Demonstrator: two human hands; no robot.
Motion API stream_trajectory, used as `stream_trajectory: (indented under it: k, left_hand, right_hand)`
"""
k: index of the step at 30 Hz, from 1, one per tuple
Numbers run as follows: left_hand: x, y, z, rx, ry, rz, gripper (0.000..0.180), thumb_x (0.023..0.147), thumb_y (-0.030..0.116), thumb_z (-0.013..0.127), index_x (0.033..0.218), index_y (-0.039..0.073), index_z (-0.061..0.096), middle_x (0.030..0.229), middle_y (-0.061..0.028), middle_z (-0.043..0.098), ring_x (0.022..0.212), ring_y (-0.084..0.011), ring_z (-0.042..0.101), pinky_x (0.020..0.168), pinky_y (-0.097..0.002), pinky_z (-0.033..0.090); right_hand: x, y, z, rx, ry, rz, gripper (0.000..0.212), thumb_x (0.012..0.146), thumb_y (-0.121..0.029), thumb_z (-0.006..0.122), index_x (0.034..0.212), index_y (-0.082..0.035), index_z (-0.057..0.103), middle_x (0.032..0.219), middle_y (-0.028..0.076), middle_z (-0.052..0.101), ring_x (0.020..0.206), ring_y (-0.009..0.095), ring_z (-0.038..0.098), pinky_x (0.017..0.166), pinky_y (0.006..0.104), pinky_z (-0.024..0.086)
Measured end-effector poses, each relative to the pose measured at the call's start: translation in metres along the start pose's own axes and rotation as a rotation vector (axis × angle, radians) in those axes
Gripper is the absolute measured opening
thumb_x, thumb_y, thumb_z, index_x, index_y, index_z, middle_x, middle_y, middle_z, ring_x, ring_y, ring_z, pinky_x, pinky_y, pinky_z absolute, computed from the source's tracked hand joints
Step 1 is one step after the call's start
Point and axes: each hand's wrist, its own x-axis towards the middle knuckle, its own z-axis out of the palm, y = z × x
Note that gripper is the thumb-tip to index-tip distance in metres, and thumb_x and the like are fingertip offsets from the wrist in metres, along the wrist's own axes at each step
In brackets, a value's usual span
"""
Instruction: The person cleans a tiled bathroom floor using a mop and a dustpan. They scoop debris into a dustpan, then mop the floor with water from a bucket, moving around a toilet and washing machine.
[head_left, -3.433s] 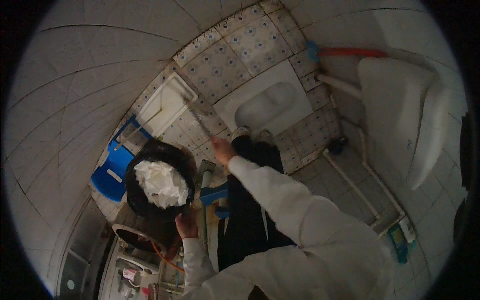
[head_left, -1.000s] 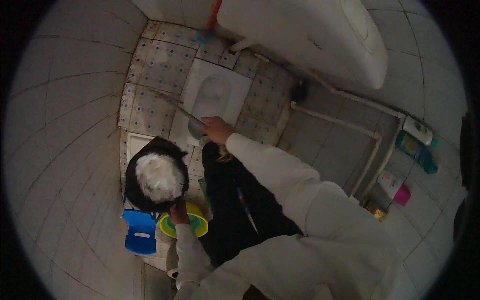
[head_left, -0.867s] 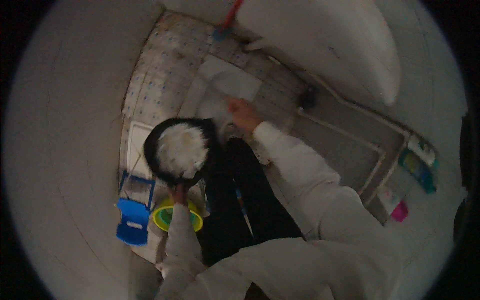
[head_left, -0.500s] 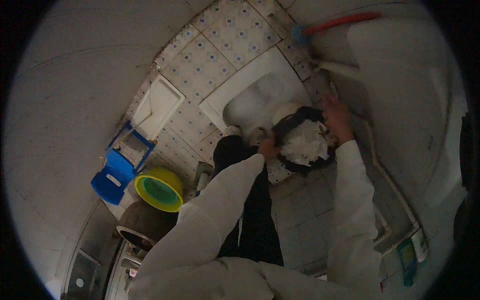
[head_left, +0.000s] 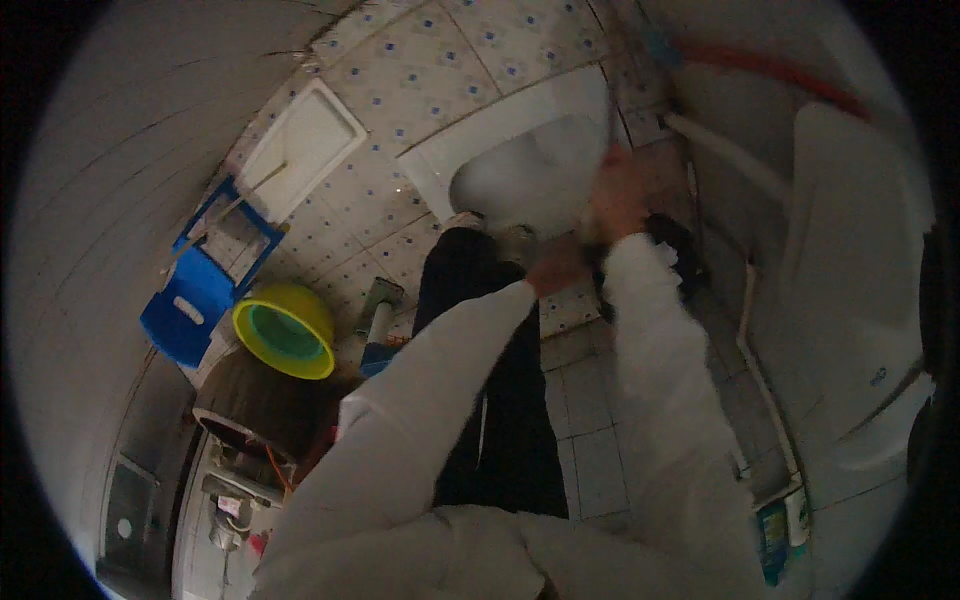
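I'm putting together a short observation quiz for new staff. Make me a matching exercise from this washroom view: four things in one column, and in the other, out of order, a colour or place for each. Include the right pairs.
Things
1. Round basin
2. Slotted seat
3. Black bag
4. Squat toilet

Colours and places
A. Partly hidden by the person's right sleeve
B. Set into the patterned tile floor
C. Yellow rim, green within
D. Blue, at the left of the picture

Right pairs: 1-C, 2-D, 3-A, 4-B
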Motion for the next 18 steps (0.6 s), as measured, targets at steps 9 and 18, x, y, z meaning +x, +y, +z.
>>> stream_trajectory:
  k: [9,18]
  left_hand:
    - [-0.314,0.124,-0.127,0.194,0.643,-0.317,0.041,0.071,0.004,0.054,0.111,0.003,0.046,0.105,-0.0201,0.050,0.103,-0.0379,0.043,0.089,-0.0453,0.032]
    - [-0.331,0.128,-0.091,0.176,0.761,-0.314,0.048,0.067,0.000,0.056,0.113,0.001,0.042,0.115,-0.0180,0.044,0.112,-0.0377,0.037,0.095,-0.0455,0.030]
  right_hand:
    - [-0.194,-0.201,0.106,0.461,-0.568,-0.201,0.023,0.079,-0.014,0.048,0.098,-0.003,0.055,0.085,0.019,0.059,0.080,0.038,0.057,0.071,0.0424,0.046]
    - [-0.061,-0.036,-0.057,-0.276,-0.218,-0.418,0.037,0.084,-0.020,0.048,0.118,-0.007,0.045,0.109,0.015,0.053,0.094,0.027,0.054,0.077,0.0375,0.044]
